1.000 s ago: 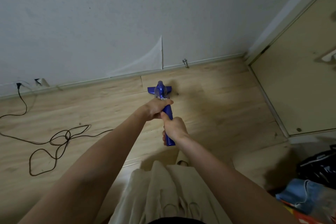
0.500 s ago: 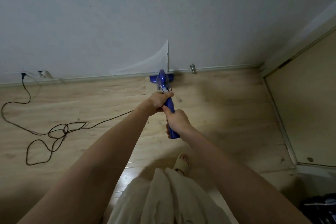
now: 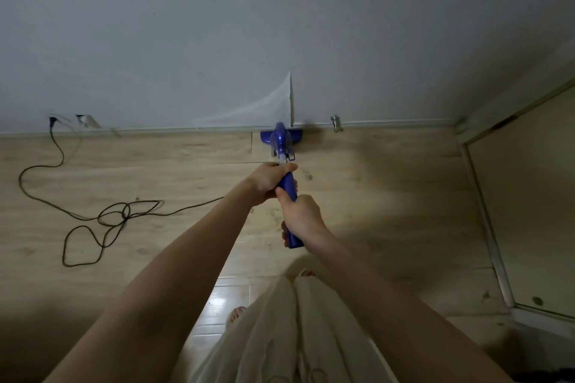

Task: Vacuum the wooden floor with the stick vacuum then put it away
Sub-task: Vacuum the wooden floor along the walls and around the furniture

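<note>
A blue stick vacuum (image 3: pixel 281 140) points away from me across the light wooden floor (image 3: pixel 389 183). Its floor head touches the skirting at the foot of the grey wall. My left hand (image 3: pixel 267 182) grips the upper part of the blue handle. Just below it, my right hand (image 3: pixel 300 216) grips the handle's lower part, and the handle's end sticks out under that hand. Both arms are stretched forward. Most of the tube is hidden behind my hands.
A black power cord (image 3: pixel 102 218) lies in loose loops on the floor at left and runs up to a wall socket (image 3: pixel 53 121). A metal door stop (image 3: pixel 335 123) stands by the skirting right of the vacuum head. A beige door (image 3: pixel 529 205) fills the right side. Wallpaper (image 3: pixel 273 102) peels above the head.
The vacuum head has slid forward from mid-floor to the skirting. My arms extended with it and the view shifted left, away from the clutter at lower right.
</note>
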Available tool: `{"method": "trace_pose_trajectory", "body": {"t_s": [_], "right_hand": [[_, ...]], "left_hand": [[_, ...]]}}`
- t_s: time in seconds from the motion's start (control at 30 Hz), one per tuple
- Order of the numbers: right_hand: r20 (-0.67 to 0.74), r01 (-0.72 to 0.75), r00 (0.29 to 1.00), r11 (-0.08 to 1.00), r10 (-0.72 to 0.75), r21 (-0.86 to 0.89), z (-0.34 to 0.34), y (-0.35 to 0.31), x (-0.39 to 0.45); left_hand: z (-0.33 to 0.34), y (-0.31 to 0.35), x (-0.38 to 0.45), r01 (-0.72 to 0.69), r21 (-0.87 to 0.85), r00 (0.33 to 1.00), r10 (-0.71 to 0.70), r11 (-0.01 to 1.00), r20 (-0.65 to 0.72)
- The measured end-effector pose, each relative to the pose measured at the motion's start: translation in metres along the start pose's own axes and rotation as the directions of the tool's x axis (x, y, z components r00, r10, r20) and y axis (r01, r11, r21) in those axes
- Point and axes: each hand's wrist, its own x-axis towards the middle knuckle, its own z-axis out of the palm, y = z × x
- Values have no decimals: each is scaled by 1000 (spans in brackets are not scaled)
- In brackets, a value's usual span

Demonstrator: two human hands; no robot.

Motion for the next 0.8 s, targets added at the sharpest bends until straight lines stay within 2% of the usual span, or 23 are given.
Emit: {"method": "trace_pose_trajectory", "body": {"t_s": [0.17,0.3,0.47,0.8], "right_hand": [[-24,11,1000,995,-14,-97,-26,1,-2],[-59,18,998,980,-31,-199,-62,7,-6],[-83,-5,996,977,-13,-214,-89,42,-22],[-147,-7,989,992,-12,-130,-47,96,-84]], "left_hand": [[21,8,5,-28,42,999,28,999,-17],[52,11,13,-31,-12,999,31,999,-28],[92,-6,12,1,-8,1000,-1,1000,22],[88,-54,-34,53,219,989,-82,974,126]]}}
